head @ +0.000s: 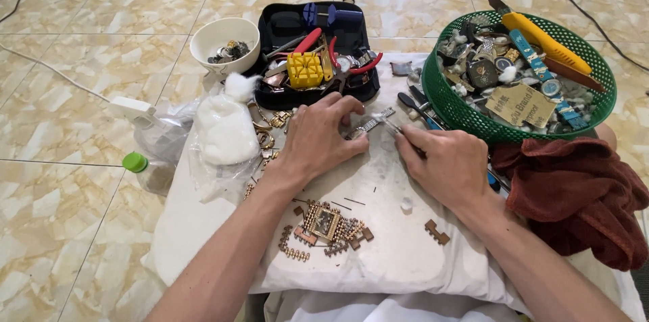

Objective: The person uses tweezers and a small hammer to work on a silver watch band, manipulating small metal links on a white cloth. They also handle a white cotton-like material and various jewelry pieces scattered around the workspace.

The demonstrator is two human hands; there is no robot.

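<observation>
**Two hands on a small metal strap**

The left hand (318, 138) pins a silver watch strap (370, 124) on the white cloth (399, 248). The right hand (449, 166) pinches a thin tool, mostly hidden by its fingers. Right of that grip, a brown card label (520, 106) lies in the green basket (460, 114).

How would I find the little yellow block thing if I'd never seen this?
Look at the black tool case lying open on the floor above both hands. The yellow block sits in its middle among red-handled pliers; it is the only square, bright yellow piece there.
</observation>
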